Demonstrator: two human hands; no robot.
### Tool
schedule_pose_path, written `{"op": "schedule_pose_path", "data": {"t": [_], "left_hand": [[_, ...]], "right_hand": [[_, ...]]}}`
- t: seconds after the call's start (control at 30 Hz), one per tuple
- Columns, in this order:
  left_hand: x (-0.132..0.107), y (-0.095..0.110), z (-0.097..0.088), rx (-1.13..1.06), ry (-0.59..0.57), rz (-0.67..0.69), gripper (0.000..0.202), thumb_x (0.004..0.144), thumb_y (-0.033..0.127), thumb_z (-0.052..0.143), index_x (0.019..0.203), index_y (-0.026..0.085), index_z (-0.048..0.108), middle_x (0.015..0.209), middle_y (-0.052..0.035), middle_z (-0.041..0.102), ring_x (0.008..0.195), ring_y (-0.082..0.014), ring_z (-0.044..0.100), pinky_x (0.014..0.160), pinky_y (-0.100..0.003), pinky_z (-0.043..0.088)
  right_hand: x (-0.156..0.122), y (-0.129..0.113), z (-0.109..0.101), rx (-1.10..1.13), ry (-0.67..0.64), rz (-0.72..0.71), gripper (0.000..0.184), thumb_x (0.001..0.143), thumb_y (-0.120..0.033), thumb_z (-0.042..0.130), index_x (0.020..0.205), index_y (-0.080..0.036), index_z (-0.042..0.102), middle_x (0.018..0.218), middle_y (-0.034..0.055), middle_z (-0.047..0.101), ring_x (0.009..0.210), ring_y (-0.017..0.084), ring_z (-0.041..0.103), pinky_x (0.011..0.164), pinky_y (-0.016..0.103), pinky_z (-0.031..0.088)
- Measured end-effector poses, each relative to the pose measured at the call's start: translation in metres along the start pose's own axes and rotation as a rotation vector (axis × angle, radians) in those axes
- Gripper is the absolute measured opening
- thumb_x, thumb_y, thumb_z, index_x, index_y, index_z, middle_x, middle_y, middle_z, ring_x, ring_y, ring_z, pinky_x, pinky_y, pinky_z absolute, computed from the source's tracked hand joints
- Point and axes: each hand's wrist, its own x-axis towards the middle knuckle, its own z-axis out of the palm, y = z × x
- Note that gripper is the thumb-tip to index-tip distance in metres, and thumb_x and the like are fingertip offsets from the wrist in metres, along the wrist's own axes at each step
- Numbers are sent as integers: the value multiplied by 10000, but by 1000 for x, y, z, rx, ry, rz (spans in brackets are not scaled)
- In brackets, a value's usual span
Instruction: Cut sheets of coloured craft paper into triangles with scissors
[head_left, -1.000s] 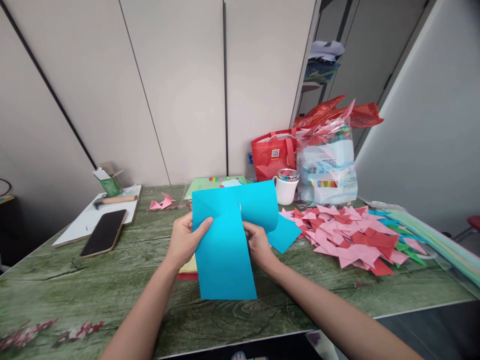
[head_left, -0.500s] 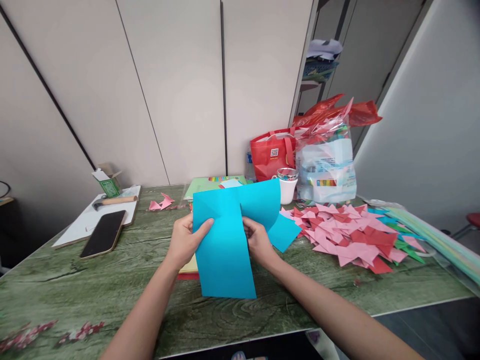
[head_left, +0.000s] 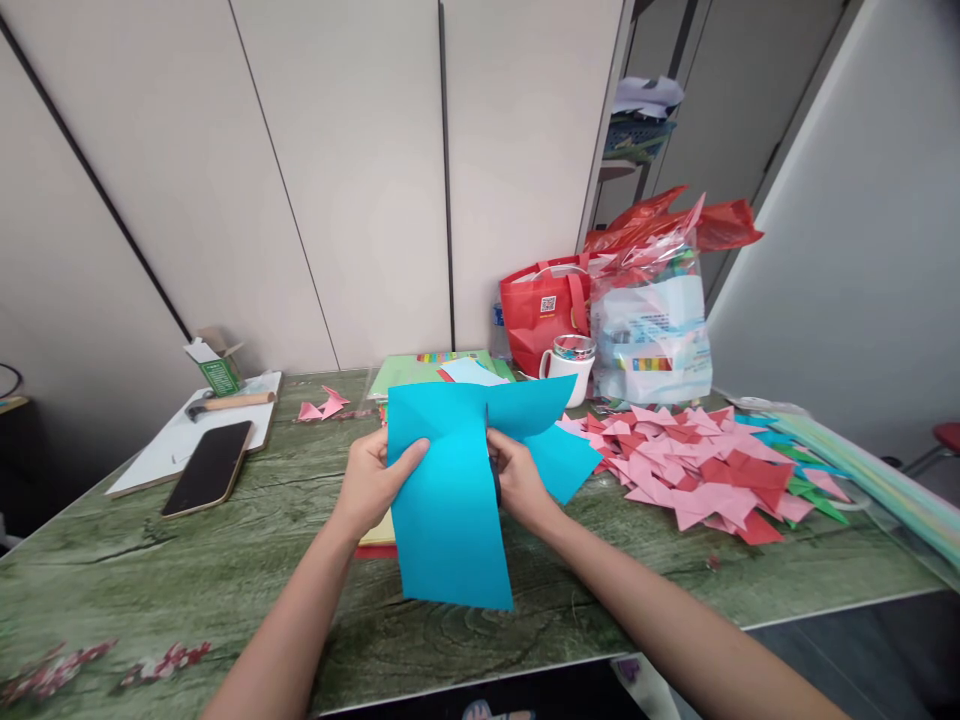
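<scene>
Pale panelled cupboards [head_left: 360, 180] behind, green wood-grain table [head_left: 247, 590] in front, strewn with paper goods. At centre, a bright blue sheet [head_left: 446, 500] held up off the tabletop, facing the person, a long cut running up from its near edge almost to the far one; the part right of the cut bends away to the side. Left hand [head_left: 373, 475] pinches the sheet's left edge, thumb flat on the near face, fingers behind. Right hand [head_left: 521, 480] at the cut, curled round dark-handled scissors [head_left: 496, 482], fingers partly hidden by paper; a bit of blade shows at the top of the cut. Another blue piece [head_left: 568, 465] lies just beyond the right hand. To the right, a heap of folded pink and red paper shapes [head_left: 690, 470]; behind it a clear bag [head_left: 652, 345], a red bag [head_left: 536, 325] and a white mug [head_left: 568, 378]. Far left, a dark phone [head_left: 210, 468] rests partly on a white board [head_left: 154, 455], hammer [head_left: 232, 400] and small green box [head_left: 220, 376] near it
</scene>
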Motion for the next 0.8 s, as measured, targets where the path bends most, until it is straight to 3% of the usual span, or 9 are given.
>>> {"op": "schedule_pose_path", "data": {"t": [0.23,0.8], "left_hand": [[0,3,2,-64,-37,-67,277,672,350,651,868,158,614,827,-59,690,661,-206,628,510,-278,515],[0,3,4,-210,-42,-136,322,642,341,681,894,155,607,768,-46,693,664,-210,642,550,-305,532]], "right_hand": [[-1,3,1,38,23,21,262,650,-252,691,893,-197,610,906,40,670,811,213,620,703,306,499],[0,8,0,35,18,15,254,632,-216,702,861,-195,596,866,36,675,812,214,622,680,291,490]]}}
